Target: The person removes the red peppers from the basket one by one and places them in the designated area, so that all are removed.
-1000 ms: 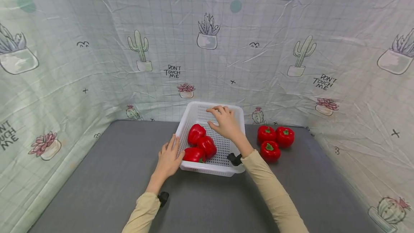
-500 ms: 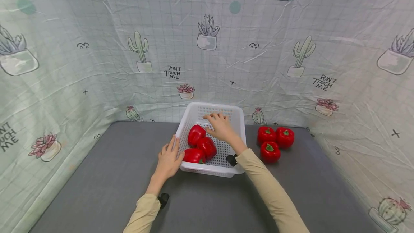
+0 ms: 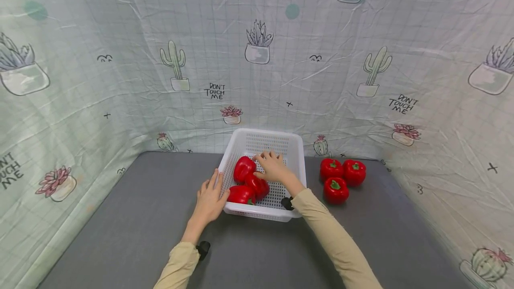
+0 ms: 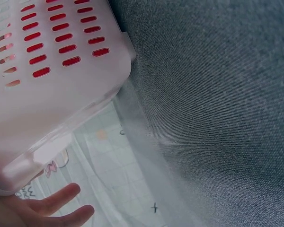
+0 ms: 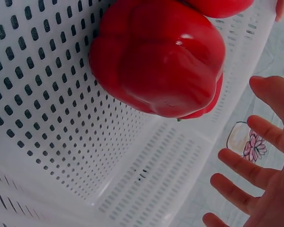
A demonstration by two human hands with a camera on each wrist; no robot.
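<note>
Plainly, with the white, rectangular, perforated plastic basket point(image 3: 257, 210) as the clock's centre in the head view, the flat dark grey surface point(image 3: 164, 217) stretches widely toward nine o'clock, giving room on that side. At eight o'clock, the left hand point(image 3: 208, 199) rests at the rim, fingers straight, gripping nothing that shows. Inside, one glossy red bell pepper point(image 3: 244, 169) lies near ten o'clock, another blocky, shiny red pepper point(image 3: 241, 195) in the corner near eight, and a third smooth red pepper point(image 3: 259, 187) near seven, beside both. They look firm, fairly light and slippery, liable to bruise if squeezed hard; the broad shoulders seem the best hold, thumb opposite fingers. The basket is probably light and stiff, easily nudged, and best taken by opposite rims. Just past centre, the right hand point(image 3: 274, 168) hovers with fingers spread and softly bent, holding nothing; the right wrist view shows them apart from the nearest pepper. Bare basket floor at four o'clock leaves space, though the walls limit sideways moves, and the patterned fabric backdrop point(image 3: 289, 79) closes off twelve o'clock. Outside, at three o'clock, three upright red peppers with green stems point(image 3: 336, 194) cluster tightly, leaving a gap before the basket.
</note>
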